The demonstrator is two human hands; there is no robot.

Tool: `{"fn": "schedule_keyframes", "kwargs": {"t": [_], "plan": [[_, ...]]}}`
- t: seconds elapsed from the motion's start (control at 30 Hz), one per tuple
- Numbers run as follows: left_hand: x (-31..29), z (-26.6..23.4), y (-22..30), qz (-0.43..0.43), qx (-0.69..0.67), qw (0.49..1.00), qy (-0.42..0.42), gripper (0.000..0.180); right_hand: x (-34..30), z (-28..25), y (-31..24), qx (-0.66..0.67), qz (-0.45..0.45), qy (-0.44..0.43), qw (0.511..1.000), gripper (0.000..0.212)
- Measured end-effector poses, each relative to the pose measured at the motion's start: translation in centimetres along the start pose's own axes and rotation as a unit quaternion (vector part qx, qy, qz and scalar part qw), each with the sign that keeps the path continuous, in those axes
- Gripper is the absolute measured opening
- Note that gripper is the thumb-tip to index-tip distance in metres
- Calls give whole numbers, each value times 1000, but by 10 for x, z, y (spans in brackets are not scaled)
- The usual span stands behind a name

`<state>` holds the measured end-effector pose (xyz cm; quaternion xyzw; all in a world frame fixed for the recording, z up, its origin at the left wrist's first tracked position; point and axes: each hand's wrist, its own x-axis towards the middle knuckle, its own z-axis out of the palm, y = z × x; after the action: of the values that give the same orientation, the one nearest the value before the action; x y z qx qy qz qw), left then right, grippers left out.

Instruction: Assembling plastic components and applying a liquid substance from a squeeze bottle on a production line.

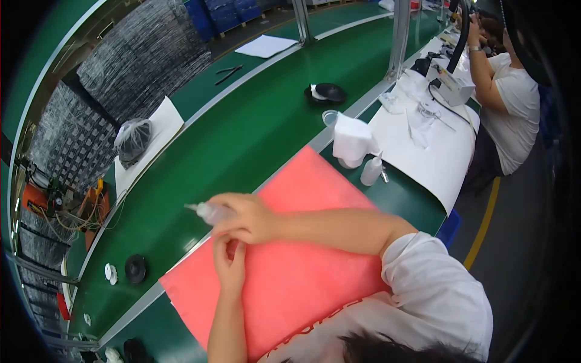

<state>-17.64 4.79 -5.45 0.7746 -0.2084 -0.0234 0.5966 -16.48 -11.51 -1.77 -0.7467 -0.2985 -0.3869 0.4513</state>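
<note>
My right hand [251, 218] is wrapped round a clear squeeze bottle [216, 213], held tilted. The bottle's narrow nozzle points left over the green belt. Just below it, my left hand [231, 266] curls its thumb and fingers together against the right hand. Its fingertips are hidden there, so whatever they pinch cannot be made out. Both hands are above the left edge of a pink sheet [302, 278] on the bench in front of me. Motion blurs the bottle a little.
The green conveyor belt [242, 130] carries a black round part [330, 92] farther along and another black disc [136, 268] at left. Right of the sheet stand a white bottle [371, 172] and a white cloth-covered cup [352, 136]. A co-worker [508, 109] sits at far right.
</note>
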Motion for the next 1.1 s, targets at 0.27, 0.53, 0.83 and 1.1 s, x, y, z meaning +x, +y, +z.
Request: {"fn": "schedule_keyframes", "kwargs": {"t": [0.27,0.53,0.83,1.1], "plan": [[6,-2,6,89,127,988,6,16,3,-10,16,67,115,-5,991,19],[-1,-2,7,68,120,990,-13,16,2,-8,13,110,186,-15,976,21],[1,-3,3,91,128,988,-7,14,7,-7,13,98,186,-12,977,27],[-1,-2,8,86,134,987,-12,15,1,-5,12,51,147,-28,987,30]]}}
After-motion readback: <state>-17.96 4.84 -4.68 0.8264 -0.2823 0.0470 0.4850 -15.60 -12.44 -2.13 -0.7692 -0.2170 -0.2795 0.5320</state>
